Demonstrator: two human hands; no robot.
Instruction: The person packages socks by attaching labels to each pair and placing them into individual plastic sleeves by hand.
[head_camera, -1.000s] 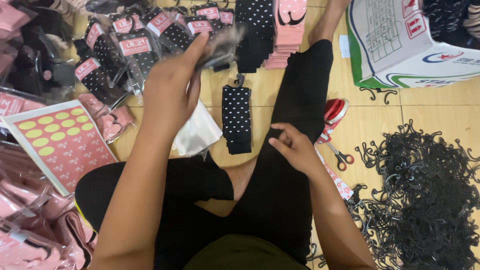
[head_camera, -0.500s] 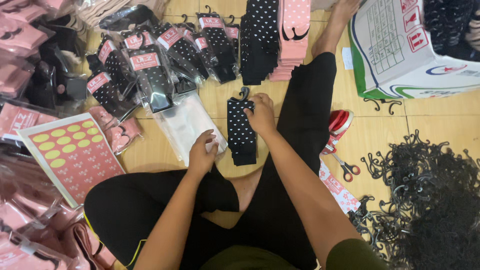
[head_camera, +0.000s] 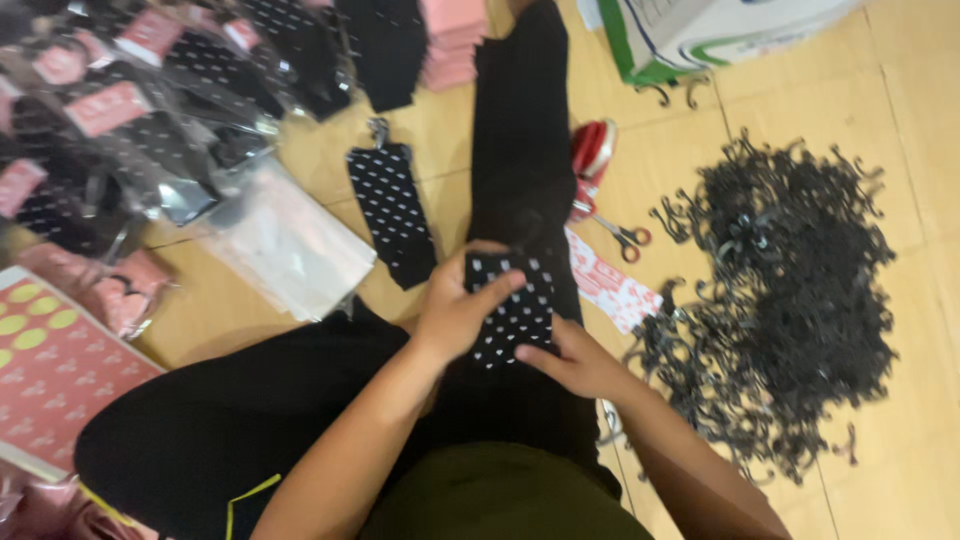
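Left hand (head_camera: 455, 310) and right hand (head_camera: 578, 362) both closed on a black dotted sock (head_camera: 510, 310), pinned flat against the black-trousered thigh (head_camera: 520, 180) for steadiness, near scissors (head_camera: 615, 235) and heaped black hooks (head_camera: 790, 290) on the floor (head_camera: 900, 120).

A small packing workplace set up on a wooden floor (head_camera: 900, 120), likely a home workshop for socks. Just left of the fingers (head_camera: 500, 285) lie a dotted sock (head_camera: 392, 205) and clear bags (head_camera: 290, 245); beyond them, packed socks (head_camera: 150, 110) in heaps. Right of the fingers sit scissors (head_camera: 620, 235) and a pile of black hooks (head_camera: 790, 290). A carton (head_camera: 700, 30) stands far ahead.
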